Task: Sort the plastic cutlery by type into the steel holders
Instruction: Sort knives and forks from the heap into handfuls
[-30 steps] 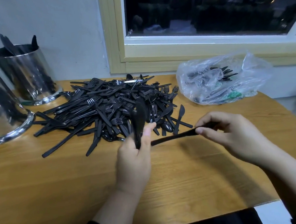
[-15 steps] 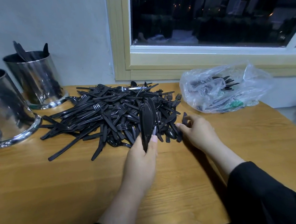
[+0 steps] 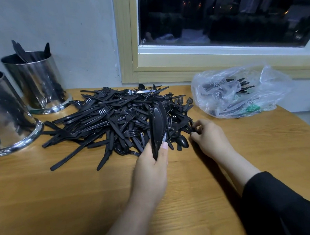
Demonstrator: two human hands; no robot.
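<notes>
Head view: left hand point(image 3: 151, 164) grips upright knives point(image 3: 158, 128).

Open tabletop near me, clutter toward the wall

Bare wooden table point(image 3: 65, 204) lies before me; ahead the cutlery pile point(image 3: 114, 118) fills the middle, two steel holders point(image 3: 37, 82) stand far left, and a plastic bag point(image 3: 239, 92) blocks the right, a narrow gap beside it.

black cutlery point(image 3: 114, 118), silver holders point(image 3: 37, 82), wood-grain table point(image 3: 65, 204)

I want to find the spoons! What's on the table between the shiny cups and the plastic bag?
The head view shows a big cutlery pile between the steel holders and plastic bag.
</notes>
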